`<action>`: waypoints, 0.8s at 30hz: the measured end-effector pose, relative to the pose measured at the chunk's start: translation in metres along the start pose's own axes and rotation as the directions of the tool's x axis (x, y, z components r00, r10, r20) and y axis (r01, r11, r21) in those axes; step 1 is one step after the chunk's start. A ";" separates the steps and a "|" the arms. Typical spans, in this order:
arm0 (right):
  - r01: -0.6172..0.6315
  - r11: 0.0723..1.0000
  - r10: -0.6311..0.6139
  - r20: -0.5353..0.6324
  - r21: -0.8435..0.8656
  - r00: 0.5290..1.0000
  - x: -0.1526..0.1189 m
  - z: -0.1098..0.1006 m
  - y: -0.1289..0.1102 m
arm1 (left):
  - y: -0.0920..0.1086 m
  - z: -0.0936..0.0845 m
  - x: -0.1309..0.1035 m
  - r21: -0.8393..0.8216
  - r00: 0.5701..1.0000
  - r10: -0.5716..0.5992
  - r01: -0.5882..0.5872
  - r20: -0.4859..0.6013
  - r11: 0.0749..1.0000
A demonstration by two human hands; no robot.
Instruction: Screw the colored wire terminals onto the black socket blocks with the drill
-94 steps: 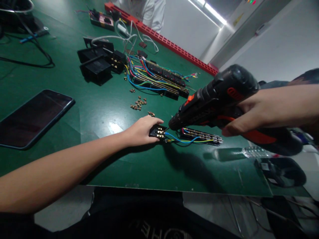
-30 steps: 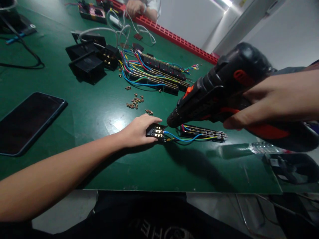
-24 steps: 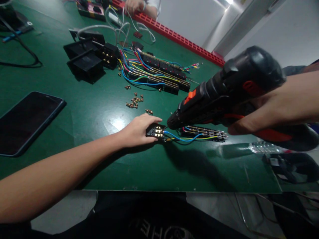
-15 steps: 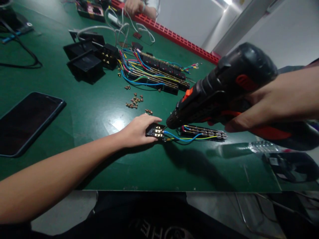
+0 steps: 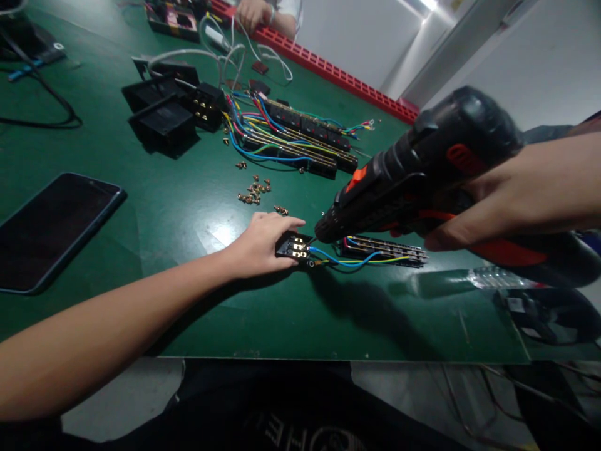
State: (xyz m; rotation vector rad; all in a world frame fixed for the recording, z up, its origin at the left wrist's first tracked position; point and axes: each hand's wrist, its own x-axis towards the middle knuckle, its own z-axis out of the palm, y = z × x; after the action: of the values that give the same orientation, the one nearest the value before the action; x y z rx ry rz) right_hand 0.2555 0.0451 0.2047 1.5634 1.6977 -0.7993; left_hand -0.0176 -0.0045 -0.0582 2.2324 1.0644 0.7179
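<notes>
Between the thumb and fingers of my left hand (image 5: 265, 245) is a small black terminal block (image 5: 286, 246) with brass contacts, pressed against the green table (image 5: 225, 319). A blue wire (image 5: 333, 258) and a yellow-green wire run from it toward a black socket strip (image 5: 382, 249) on its right. My right hand (image 5: 498, 200) is wrapped round the grip of a black and orange cordless drill (image 5: 399, 178). The drill points down and left, and its bit meets the block's wire end; whether it sits in a screw I cannot tell.
Loose brass screws (image 5: 253, 190) lie beyond my left hand. Farther back are wired socket strips (image 5: 300, 134) and black housings (image 5: 162, 122). A phone (image 5: 59, 232) lies at left, a clear bottle (image 5: 441, 282) at right. Another person's hand (image 5: 253, 12) rests by the red rail (image 5: 338, 69).
The rear of the drill has dipped slightly, with my right hand moving along with it. My left hand and the terminal block hold nearly still; the view has shifted a little.
</notes>
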 end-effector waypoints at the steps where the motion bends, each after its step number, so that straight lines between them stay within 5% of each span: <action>1: 0.009 1.000 -0.009 0.011 0.022 1.000 0.000 0.000 0.001 | 0.001 -0.001 -0.001 0.020 1.000 -0.019 0.020 -0.002 1.000; 8: -0.007 1.000 0.007 0.042 0.001 0.999 0.003 -0.001 0.005 | 0.001 -0.010 -0.004 0.012 0.998 -0.059 0.059 0.027 0.998; 14: -0.155 0.982 0.153 -0.029 -0.106 0.988 0.002 0.002 -0.001 | -0.002 -0.008 -0.003 -0.009 0.998 -0.058 0.058 0.006 0.998; 20: -0.099 0.993 0.104 0.072 -0.072 0.992 0.000 0.002 -0.006 | -0.001 -0.009 -0.002 0.011 0.998 -0.068 0.068 0.001 0.998; 24: -0.106 0.994 0.107 0.038 -0.035 0.994 0.001 0.001 -0.007 | 0.000 -0.010 -0.002 0.022 0.997 -0.072 0.072 0.010 0.997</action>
State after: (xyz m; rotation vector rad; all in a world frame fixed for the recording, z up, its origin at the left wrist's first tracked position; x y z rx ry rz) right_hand 0.2481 0.0443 0.2037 1.5906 1.5773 -0.7399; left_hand -0.0256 -0.0036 -0.0512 2.2013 1.1460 0.6660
